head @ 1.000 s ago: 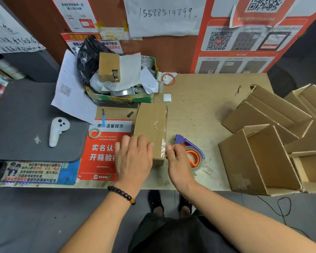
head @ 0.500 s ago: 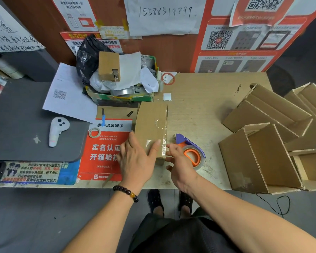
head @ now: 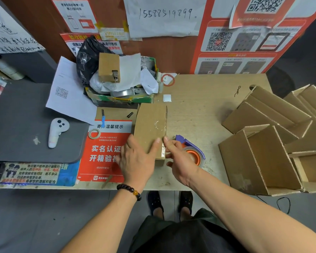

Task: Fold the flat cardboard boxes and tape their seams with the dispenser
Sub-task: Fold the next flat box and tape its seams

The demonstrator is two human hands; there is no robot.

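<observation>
Dark beaded bracelet (head: pixel 129 191); black shoes (head: pixel 170 203)

Poster-covered brown wall (head: pixel 171 57), grey floor (head: pixel 35 225)

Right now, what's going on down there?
Left hand flat on taped box. Right hand fingers smoothing its edge. Dispenser resting behind. Nothing obstructing.

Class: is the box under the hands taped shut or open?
Taped shut: shiny clear tape runs along the box's top, and no flaps stand up.
</observation>
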